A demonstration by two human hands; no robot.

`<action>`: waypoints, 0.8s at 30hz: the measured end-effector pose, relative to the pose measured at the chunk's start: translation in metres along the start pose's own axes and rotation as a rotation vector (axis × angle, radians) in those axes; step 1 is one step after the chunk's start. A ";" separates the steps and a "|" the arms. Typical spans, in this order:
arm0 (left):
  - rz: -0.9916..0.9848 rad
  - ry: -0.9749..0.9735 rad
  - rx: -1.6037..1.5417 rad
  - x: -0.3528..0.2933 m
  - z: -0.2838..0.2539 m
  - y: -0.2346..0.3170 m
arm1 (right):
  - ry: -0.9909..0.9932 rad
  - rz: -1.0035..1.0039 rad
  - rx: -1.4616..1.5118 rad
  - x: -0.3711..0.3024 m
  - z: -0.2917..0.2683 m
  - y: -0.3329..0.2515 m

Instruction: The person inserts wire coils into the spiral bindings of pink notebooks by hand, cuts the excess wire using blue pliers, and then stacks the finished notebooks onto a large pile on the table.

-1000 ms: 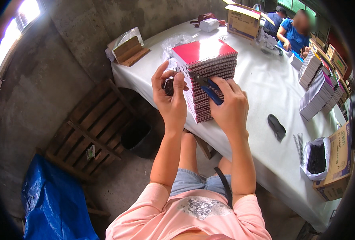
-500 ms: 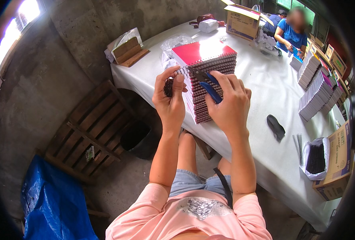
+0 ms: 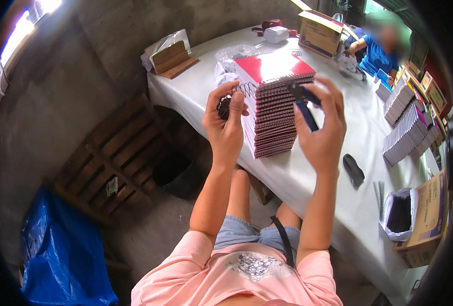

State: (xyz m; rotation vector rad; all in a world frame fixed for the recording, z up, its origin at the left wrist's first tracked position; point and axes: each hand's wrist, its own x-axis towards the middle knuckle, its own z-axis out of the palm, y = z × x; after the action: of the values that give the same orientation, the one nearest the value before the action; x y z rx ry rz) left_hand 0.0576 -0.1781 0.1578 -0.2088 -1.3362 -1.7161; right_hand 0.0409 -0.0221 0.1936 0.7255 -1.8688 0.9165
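A tall stack of spiral-bound notebooks [image 3: 275,122] with a glossy red cover on top stands in front of me, coil edges facing me. My left hand [image 3: 224,132] is closed at the stack's left edge. From its fingertips a thin dark wire coil [image 3: 245,90] stretches toward the stack, and a dark coiled bunch [image 3: 224,108] sits in the same grip. My right hand [image 3: 321,135] holds blue-handled pliers [image 3: 307,116], their dark jaws pointing left at the stack's upper right. The jaws are apart from the left hand's coil.
A black elongated object [image 3: 353,171] lies right on the white-covered table [image 3: 333,204]. Beyond are loose coils [image 3: 379,199], a bag of dark coils [image 3: 401,217], cartons [image 3: 321,33] and more notebook stacks [image 3: 405,135]. A co-worker [image 3: 379,53] sits far right. A wooden slatted piece [image 3: 111,160] is left.
My right hand has drawn the pliers to the right, away from my left hand and its coil. My left hand keeps its grip by the stack. The view has shifted slightly.
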 end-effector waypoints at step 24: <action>-0.694 -0.358 0.234 0.247 0.024 -0.210 | 0.017 0.180 -0.026 -0.016 -0.086 0.062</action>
State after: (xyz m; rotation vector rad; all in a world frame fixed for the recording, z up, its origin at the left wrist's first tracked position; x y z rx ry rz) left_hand -0.2450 -0.2965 0.1776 0.1075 -2.0271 -2.1220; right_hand 0.0392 0.0852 0.1886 0.5386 -1.9510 1.0061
